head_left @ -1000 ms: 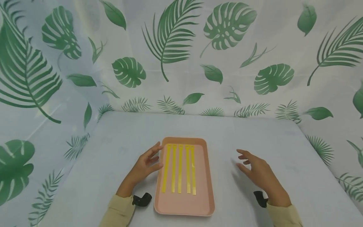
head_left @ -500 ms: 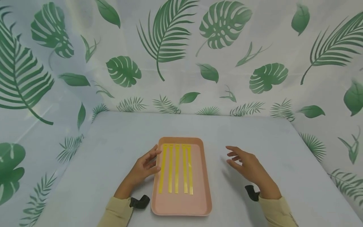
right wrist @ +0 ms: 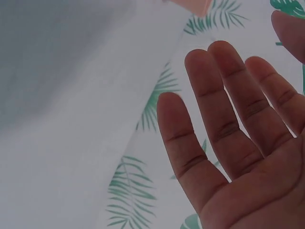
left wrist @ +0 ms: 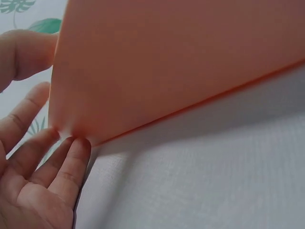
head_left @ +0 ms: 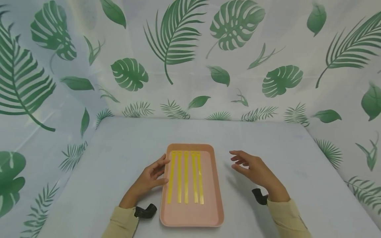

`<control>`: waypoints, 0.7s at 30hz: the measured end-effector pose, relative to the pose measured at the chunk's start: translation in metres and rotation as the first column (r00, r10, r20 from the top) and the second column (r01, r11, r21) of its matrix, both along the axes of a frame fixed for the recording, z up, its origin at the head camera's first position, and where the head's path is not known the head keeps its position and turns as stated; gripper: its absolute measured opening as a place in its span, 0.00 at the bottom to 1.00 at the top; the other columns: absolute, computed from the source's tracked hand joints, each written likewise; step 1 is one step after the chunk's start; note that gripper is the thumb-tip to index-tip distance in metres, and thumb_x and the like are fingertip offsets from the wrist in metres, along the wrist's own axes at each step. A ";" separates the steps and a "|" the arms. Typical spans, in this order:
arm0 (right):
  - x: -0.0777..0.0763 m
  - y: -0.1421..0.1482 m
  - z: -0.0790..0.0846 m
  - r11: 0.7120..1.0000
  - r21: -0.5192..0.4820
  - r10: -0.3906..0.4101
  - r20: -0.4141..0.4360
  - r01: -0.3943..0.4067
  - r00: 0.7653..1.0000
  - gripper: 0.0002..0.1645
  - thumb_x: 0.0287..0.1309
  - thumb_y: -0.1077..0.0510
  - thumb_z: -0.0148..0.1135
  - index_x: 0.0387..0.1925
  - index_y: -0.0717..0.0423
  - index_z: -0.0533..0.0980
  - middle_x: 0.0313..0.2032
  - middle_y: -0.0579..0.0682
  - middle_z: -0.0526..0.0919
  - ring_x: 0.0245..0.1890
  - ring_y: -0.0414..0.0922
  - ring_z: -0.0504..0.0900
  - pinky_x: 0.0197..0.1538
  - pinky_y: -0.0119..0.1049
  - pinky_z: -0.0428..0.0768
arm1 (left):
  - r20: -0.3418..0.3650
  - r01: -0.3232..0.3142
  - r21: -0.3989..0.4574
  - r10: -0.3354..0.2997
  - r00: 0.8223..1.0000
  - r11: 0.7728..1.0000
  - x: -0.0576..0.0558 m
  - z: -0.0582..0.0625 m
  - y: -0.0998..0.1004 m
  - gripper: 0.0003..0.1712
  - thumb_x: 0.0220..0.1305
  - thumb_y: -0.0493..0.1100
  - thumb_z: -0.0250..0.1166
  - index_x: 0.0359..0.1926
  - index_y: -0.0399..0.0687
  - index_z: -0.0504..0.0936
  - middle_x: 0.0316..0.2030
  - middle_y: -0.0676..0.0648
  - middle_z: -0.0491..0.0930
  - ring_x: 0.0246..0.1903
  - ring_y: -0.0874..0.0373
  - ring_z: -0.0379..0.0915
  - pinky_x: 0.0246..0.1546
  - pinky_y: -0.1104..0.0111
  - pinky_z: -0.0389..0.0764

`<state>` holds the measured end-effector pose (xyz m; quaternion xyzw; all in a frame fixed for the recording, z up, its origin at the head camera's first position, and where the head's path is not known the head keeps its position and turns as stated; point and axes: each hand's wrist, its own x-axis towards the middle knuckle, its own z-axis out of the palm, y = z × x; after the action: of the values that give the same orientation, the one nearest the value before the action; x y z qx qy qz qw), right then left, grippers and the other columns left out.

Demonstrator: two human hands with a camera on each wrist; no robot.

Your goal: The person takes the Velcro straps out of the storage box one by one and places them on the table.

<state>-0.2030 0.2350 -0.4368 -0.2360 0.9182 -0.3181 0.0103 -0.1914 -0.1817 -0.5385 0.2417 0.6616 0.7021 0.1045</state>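
A shallow pink tray [head_left: 191, 215] lies lengthwise before me. Inside it, several flat yellow strips [head_left: 186, 178] with wider, notched upper ends are laid side by side. My left hand [head_left: 147, 178] rests at the tray's left side, fingers and thumb relaxed and apart. In the left wrist view, fingertips [left wrist: 78, 145] touch the outer wall of the tray [left wrist: 157, 62]. Off to the tray's right, my right hand [head_left: 253, 168] hovers above the table with loosely extended fingers and holds nothing. The right wrist view shows its spread fingers [right wrist: 214, 105] and palm.
Beneath everything is a white-covered table [head_left: 119, 145]. A white curtain [head_left: 190, 72] printed with green leaves encloses the back and both sides. Each wrist carries a small black device, such as the left one [head_left: 146, 211].
My right hand has moved left, closer to the tray. The left hand stays by the tray's left edge. The whole head view shifted slightly; the strips keep their places.
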 end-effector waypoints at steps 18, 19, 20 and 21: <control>-0.025 -0.034 0.002 0.987 -0.086 0.142 0.069 -0.136 0.988 0.21 0.67 0.68 0.73 0.60 0.68 0.82 0.55 0.63 0.88 0.50 0.55 0.89 0.55 0.48 0.91 | 0.092 0.038 0.025 -0.040 0.995 0.999 -0.003 0.001 -0.003 0.44 0.68 0.30 0.73 0.77 0.20 0.61 0.84 0.25 0.37 0.79 0.24 0.51 0.71 0.73 0.73; -0.027 -0.036 0.002 0.985 -0.092 0.155 0.069 -0.148 0.986 0.21 0.66 0.69 0.73 0.60 0.68 0.82 0.55 0.63 0.88 0.50 0.55 0.89 0.54 0.47 0.91 | 0.093 0.036 0.023 -0.038 0.995 0.999 -0.003 0.001 -0.003 0.44 0.68 0.30 0.73 0.77 0.20 0.61 0.84 0.25 0.37 0.79 0.24 0.51 0.71 0.73 0.73; -0.028 -0.038 0.002 0.982 -0.099 0.167 0.071 -0.160 0.983 0.21 0.66 0.69 0.73 0.59 0.69 0.82 0.55 0.64 0.88 0.50 0.56 0.89 0.54 0.46 0.91 | 0.095 0.033 0.018 -0.035 0.995 0.999 -0.003 0.001 -0.003 0.44 0.68 0.30 0.73 0.77 0.20 0.61 0.84 0.25 0.38 0.79 0.24 0.51 0.71 0.73 0.73; -0.030 -0.041 0.002 0.979 -0.105 0.180 0.074 -0.172 0.981 0.21 0.65 0.70 0.73 0.59 0.69 0.82 0.55 0.64 0.88 0.50 0.56 0.89 0.54 0.46 0.91 | 0.098 0.029 0.015 -0.031 0.995 0.999 -0.002 0.001 -0.004 0.44 0.68 0.31 0.74 0.77 0.20 0.61 0.84 0.25 0.38 0.79 0.24 0.51 0.71 0.73 0.73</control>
<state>-0.2332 0.1945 -0.4349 -0.3030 0.8756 -0.3704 0.0648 -0.1935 -0.1852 -0.5371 0.2176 0.6471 0.7160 0.1457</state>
